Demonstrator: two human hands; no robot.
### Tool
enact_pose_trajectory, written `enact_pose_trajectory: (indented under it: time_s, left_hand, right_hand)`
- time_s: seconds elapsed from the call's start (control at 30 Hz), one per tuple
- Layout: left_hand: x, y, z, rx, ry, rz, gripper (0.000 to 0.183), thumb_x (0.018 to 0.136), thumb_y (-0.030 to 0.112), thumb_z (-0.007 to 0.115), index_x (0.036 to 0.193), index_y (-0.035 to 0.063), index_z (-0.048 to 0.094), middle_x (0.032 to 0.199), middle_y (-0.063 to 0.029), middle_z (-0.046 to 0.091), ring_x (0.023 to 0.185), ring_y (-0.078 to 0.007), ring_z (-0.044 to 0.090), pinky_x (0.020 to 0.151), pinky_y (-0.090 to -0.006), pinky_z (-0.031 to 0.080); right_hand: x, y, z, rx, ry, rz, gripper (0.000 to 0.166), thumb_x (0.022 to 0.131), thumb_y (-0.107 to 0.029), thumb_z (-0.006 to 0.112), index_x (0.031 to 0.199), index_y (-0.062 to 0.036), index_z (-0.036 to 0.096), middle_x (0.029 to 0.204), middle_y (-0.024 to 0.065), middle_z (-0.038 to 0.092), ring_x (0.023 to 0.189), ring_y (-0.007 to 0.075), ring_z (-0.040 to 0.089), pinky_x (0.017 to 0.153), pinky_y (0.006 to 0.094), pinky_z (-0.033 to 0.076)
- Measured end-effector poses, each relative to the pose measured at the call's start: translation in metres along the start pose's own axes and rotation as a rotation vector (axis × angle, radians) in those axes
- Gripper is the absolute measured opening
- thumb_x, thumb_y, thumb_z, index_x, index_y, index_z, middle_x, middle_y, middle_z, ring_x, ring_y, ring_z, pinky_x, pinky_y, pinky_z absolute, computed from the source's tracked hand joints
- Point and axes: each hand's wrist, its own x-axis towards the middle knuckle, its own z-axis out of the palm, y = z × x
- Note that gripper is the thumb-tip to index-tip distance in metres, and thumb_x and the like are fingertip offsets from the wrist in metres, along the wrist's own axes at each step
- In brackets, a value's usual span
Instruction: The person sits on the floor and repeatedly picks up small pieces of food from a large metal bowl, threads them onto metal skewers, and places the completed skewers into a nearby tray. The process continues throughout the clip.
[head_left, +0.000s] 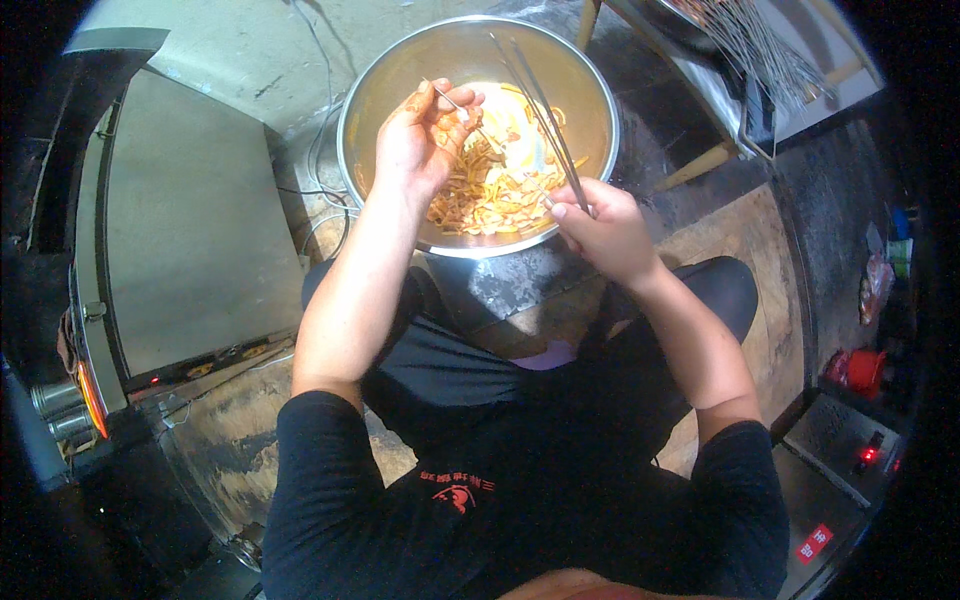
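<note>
A large round metal bowl (592, 97) stands before me, with sauced meat pieces and yellow strips (487, 214) along its near side. Over the bowl's left part, my left hand (431, 135) is palm up, smeared with reddish sauce. Its fingers hold a small piece of meat (469, 116) at a thin skewer. At the bowl's near right rim, my right hand (604, 225) grips several thin metal skewers (544, 120) that point up and away over the bowl. One of them, shorter in view, reaches from its thumb and forefinger towards the left hand.
A tray at the upper right holds a bundle of metal skewers (765, 52). A metal cabinet (195, 217) stands at the left, with cables (322, 172) between it and the bowl. At the far right are a red container (862, 373) and a dark appliance (836, 442).
</note>
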Motion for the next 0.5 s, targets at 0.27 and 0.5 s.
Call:
enact_pose_trajectory:
  time_s: [0.27,0.5]
  left_hand:
    - [0.023,0.031,-0.031,1.369,0.153,0.065,0.021,0.095,0.016,0.054,0.096,-0.0008,0.066,0.081,-0.0102,0.068,0.074,-0.0176,0.065,0.070,-0.0297,0.052]
    - [0.033,0.010,-0.068,2.357,-0.303,-0.291,0.027,0.081,0.016,0.059,0.105,0.0148,0.072,0.102,-0.0128,0.070,0.091,-0.0314,0.067,0.083,-0.0393,0.052]
  right_hand:
    - [-0.004,-0.005,-0.011,0.027,0.060,0.032,0.017,0.091,-0.013,0.059,0.098,0.0026,0.061,0.064,-0.0016,0.055,0.056,0.0051,0.049,0.051,0.0210,0.038]
    - [-0.006,-0.006,-0.019,0.076,0.111,0.089,0.017,0.091,-0.011,0.058,0.099,0.0034,0.061,0.064,-0.0009,0.054,0.056,0.0052,0.048,0.051,0.0213,0.038]
